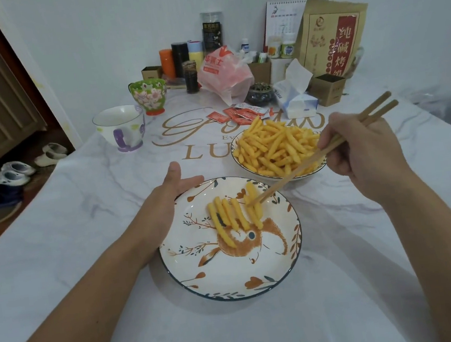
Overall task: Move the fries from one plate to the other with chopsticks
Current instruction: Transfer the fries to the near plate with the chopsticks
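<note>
Head view. A white marble-patterned table (84, 213) with gold lettering stands against a pale wall; at left, a doorway with shoes (13, 173) on a dark floor.

The left hand (166, 196) lies against the left rim of the near plate (230, 281), fingers straight and relaxed, thumb raised, gripping nothing. The right hand (366, 145) has its fingers curled round a pair of wooden chopsticks (297, 173), whose tips sit close together at a fry (250, 196) over the near plate; whether they pinch it cannot be told.

A row of fries (229, 220) lies on the near plate, which carries a painted bird. The far plate (238, 159), just beyond it, holds a heap of fries (275, 149); the chopsticks cross above its near edge.

Behind: two mugs (121, 127), sauce packets (237, 112), a tissue pack (297, 99), a pink bag (222, 73), bottles and a brown paper bag (332, 34).
</note>
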A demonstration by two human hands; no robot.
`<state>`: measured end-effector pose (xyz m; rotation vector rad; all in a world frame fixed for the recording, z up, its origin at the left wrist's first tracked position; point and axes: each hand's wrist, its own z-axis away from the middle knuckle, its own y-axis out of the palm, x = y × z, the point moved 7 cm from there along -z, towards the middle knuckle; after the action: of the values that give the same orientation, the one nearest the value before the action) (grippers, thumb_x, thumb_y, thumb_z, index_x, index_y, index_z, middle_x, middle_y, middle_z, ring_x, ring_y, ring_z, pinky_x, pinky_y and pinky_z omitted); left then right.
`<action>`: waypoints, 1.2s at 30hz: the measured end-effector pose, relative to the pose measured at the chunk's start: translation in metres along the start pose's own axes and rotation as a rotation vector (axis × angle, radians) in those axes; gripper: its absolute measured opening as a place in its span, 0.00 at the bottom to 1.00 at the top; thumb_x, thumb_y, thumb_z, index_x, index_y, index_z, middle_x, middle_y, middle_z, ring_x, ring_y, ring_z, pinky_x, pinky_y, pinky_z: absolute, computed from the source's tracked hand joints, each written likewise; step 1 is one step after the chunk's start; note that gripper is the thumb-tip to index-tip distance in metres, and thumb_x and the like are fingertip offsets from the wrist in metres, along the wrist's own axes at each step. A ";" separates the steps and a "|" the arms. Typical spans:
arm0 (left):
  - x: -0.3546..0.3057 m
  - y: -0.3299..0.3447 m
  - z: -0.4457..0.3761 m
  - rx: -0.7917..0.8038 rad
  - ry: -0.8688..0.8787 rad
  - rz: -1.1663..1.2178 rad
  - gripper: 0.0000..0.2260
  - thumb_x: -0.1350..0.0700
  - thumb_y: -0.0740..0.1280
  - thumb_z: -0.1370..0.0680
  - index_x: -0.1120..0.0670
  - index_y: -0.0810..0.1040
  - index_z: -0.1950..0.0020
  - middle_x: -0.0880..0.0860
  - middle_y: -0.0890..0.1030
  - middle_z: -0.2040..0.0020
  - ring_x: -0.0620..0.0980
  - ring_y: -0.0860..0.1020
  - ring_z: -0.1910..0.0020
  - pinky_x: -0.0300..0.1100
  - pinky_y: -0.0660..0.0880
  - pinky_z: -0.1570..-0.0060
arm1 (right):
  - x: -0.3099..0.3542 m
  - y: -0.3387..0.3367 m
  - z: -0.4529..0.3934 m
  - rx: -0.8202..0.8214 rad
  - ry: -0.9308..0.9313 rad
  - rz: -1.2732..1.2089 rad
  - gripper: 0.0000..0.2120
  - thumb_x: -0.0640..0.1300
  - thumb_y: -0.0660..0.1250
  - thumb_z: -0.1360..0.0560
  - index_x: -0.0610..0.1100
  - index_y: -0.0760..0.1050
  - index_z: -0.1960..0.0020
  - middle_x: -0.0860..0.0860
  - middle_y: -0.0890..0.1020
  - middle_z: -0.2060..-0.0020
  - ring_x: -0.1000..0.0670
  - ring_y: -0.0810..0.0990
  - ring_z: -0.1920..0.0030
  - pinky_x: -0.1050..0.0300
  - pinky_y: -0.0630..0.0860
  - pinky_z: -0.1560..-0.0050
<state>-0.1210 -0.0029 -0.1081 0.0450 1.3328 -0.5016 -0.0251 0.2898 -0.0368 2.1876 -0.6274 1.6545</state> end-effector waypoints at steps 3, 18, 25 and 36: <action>-0.003 0.003 0.005 -0.037 0.029 -0.012 0.18 0.40 0.56 0.14 0.40 0.87 0.46 0.45 0.89 0.55 0.51 0.86 0.51 0.50 0.80 0.40 | 0.001 0.003 0.000 0.041 -0.013 0.032 0.28 0.41 0.58 0.16 0.44 0.78 0.74 0.47 0.65 0.80 0.50 0.61 0.79 0.62 0.57 0.75; -0.001 -0.018 0.000 0.039 0.246 -0.424 0.19 0.61 0.63 0.15 0.37 0.80 0.36 0.41 0.82 0.48 0.43 0.82 0.47 0.37 0.77 0.49 | -0.011 -0.033 0.002 -0.399 -0.044 -0.232 0.19 0.43 0.61 0.17 0.42 0.78 0.65 0.45 0.74 0.72 0.50 0.68 0.74 0.59 0.60 0.75; 0.001 -0.001 0.016 0.075 0.280 -0.395 0.24 0.64 0.59 0.16 0.36 0.83 0.40 0.38 0.87 0.47 0.41 0.84 0.46 0.44 0.81 0.44 | 0.001 -0.015 0.010 -0.337 -0.130 -0.067 0.22 0.48 0.59 0.14 0.41 0.79 0.63 0.52 0.75 0.76 0.54 0.72 0.74 0.61 0.65 0.76; 0.006 0.005 0.014 0.226 0.218 -0.099 0.24 0.72 0.58 0.17 0.47 0.85 0.42 0.51 0.90 0.54 0.46 0.88 0.55 0.32 0.79 0.59 | -0.006 0.018 -0.001 -0.181 -0.195 0.069 0.19 0.51 0.62 0.15 0.47 0.80 0.61 0.52 0.75 0.76 0.53 0.73 0.73 0.58 0.68 0.72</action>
<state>-0.1060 -0.0050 -0.1115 0.2268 1.4910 -0.7468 -0.0369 0.2763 -0.0418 2.2319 -0.8782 1.3665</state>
